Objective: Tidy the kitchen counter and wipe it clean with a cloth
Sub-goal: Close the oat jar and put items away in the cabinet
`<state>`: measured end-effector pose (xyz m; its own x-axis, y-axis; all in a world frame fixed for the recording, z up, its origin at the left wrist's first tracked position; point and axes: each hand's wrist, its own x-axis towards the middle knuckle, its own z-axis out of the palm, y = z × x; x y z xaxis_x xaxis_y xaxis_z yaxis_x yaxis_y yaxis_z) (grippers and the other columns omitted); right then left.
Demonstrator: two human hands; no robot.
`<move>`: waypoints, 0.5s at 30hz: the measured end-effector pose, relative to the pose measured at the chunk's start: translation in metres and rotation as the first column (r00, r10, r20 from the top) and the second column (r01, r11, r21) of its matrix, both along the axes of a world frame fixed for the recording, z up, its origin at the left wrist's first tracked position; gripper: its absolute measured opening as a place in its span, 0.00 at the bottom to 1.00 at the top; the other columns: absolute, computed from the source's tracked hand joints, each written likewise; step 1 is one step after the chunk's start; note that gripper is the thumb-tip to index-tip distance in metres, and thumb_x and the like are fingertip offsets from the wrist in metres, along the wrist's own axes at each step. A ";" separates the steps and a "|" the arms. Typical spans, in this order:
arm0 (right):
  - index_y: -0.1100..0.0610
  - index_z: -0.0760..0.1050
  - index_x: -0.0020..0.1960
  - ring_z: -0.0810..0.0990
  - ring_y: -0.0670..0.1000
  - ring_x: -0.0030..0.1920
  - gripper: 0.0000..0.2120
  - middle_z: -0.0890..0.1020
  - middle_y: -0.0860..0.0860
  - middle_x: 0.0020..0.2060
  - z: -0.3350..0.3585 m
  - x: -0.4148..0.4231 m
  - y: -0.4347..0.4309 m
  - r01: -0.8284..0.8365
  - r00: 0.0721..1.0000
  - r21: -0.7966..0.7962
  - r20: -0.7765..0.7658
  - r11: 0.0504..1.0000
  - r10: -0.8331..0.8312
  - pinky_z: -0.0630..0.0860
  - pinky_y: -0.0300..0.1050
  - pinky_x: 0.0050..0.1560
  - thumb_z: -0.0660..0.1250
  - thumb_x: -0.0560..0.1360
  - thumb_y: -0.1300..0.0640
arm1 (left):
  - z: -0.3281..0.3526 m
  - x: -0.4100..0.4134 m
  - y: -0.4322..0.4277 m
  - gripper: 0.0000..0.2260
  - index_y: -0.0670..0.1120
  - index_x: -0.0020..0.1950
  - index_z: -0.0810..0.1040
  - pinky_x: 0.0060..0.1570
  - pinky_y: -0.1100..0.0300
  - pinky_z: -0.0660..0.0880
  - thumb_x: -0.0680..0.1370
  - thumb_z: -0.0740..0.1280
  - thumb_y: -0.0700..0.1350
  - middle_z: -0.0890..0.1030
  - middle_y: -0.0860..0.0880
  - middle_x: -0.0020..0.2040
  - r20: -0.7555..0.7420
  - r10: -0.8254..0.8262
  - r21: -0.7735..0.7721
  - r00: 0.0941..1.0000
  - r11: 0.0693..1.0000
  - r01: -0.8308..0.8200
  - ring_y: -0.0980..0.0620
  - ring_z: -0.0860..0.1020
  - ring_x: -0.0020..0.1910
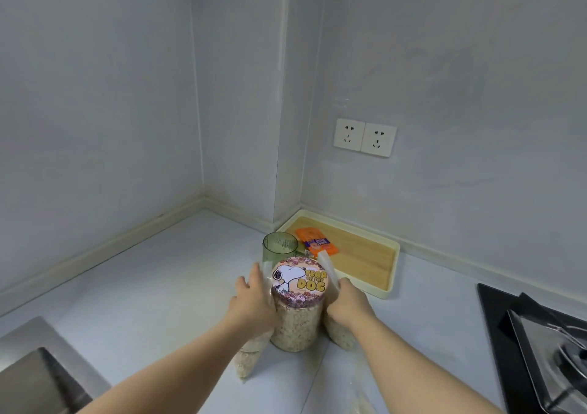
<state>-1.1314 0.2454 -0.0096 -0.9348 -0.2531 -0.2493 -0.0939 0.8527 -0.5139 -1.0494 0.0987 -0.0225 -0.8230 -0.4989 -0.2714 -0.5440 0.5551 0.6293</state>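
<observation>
**Two grain bags held on either side of a jar**

On the pale, smooth counter (143, 286), near the corner of the walls, stands a clear cylindrical jar (297, 321) packed with flaky beige grain. Its round lid carries a cartoon dog and the words "YEAR OF THE DOG". The left hand (254, 299) is curled round the crinkled neck of a thin transparent left bag (251, 359) of the same grain, which sags below the wrist just beside the jar. The right hand (347, 305) is fisted round the twisted plastic top of the right bag (341, 334), a rounded pouch touching the jar's other side (whether either bag rests on the counter or hangs, I cannot tell). Behind the jar is a translucent green measuring cup (279, 248) with printed marks. Beyond it, a rectangular tray (394, 270) with a cream rim and a wood-grain floor holds a glossy orange packet (317, 242). Two white sockets (365, 138) sit on the wall. A steel sink (38, 375) lies at lower left and a black glass hob (495, 318) at right
</observation>
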 end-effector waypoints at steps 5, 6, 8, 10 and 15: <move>0.61 0.69 0.60 0.74 0.60 0.61 0.12 0.75 0.59 0.61 0.004 -0.008 -0.001 0.082 0.996 0.021 -0.049 0.996 -0.081 0.72 0.45 0.54 0.55 0.77 0.65 | 0.010 -0.002 -0.006 0.17 0.41 0.62 0.61 0.50 0.55 0.72 0.76 0.62 0.41 0.74 0.41 0.60 0.034 0.045 -0.114 0.998 0.993 -0.041 0.41 0.75 0.59; 0.61 0.69 0.58 0.74 0.60 0.60 0.12 0.75 0.59 0.60 0.005 -0.010 -0.001 0.090 0.995 0.019 -0.054 0.996 -0.089 0.71 0.45 0.52 0.54 0.77 0.66 | 0.012 -0.002 -0.008 0.15 0.41 0.60 0.63 0.49 0.55 0.72 0.76 0.62 0.41 0.75 0.42 0.59 0.051 0.052 -0.147 0.997 0.988 -0.044 0.42 0.76 0.58; 0.62 0.69 0.59 0.75 0.60 0.60 0.13 0.75 0.60 0.60 0.007 -0.012 0.001 0.119 0.990 -0.001 -0.070 0.993 -0.119 0.69 0.45 0.48 0.53 0.76 0.68 | 0.015 -0.003 -0.012 0.13 0.40 0.59 0.66 0.48 0.56 0.74 0.76 0.61 0.40 0.76 0.42 0.58 0.076 0.055 -0.193 0.996 0.980 -0.040 0.42 0.77 0.57; 0.63 0.68 0.61 0.76 0.61 0.58 0.16 0.75 0.60 0.59 0.009 -0.012 0.002 0.163 0.983 -0.058 -0.079 0.985 -0.168 0.72 0.46 0.48 0.53 0.76 0.69 | 0.017 -0.002 -0.018 0.09 0.41 0.55 0.68 0.46 0.56 0.75 0.75 0.61 0.38 0.76 0.43 0.57 0.078 0.058 -0.218 0.995 0.975 -0.039 0.42 0.77 0.56; 0.63 0.69 0.61 0.79 0.62 0.52 0.14 0.78 0.61 0.54 0.045 -0.019 0.005 0.214 0.945 -0.226 -0.200 0.950 -0.260 0.78 0.50 0.47 0.53 0.77 0.67 | 0.047 -0.005 -0.040 0.06 0.43 0.44 0.67 0.40 0.57 0.74 0.71 0.61 0.34 0.76 0.42 0.49 -0.039 0.094 -0.255 0.995 0.962 -0.101 0.43 0.77 0.47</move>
